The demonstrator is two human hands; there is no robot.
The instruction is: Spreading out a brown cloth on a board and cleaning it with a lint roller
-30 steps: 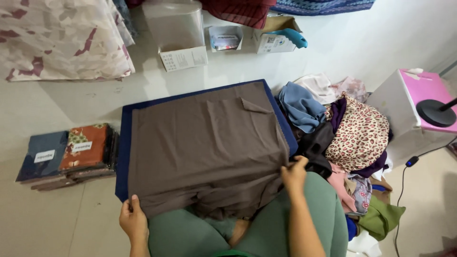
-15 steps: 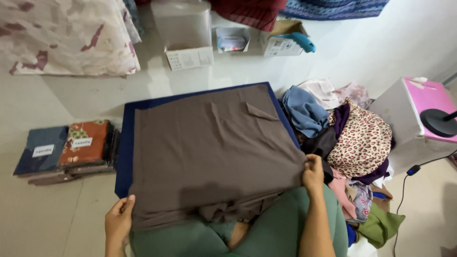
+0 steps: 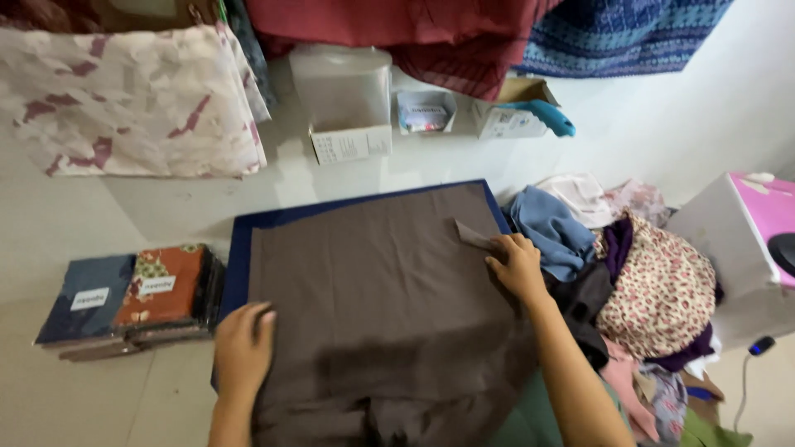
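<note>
Both bare forearms reach forward from the bottom edge, the left hand (image 3: 242,348) lying flat, palm down, with fingers together, the right hand (image 3: 517,266) extended farther ahead, fingers slightly curled and pressing down.

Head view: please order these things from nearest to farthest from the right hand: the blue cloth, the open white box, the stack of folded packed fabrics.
From the right hand:
1. Blue cloth, just beside it to the right.
2. Open white box, up and left, by the wall.
3. Stack of folded packed fabrics, far left on the floor.
</note>
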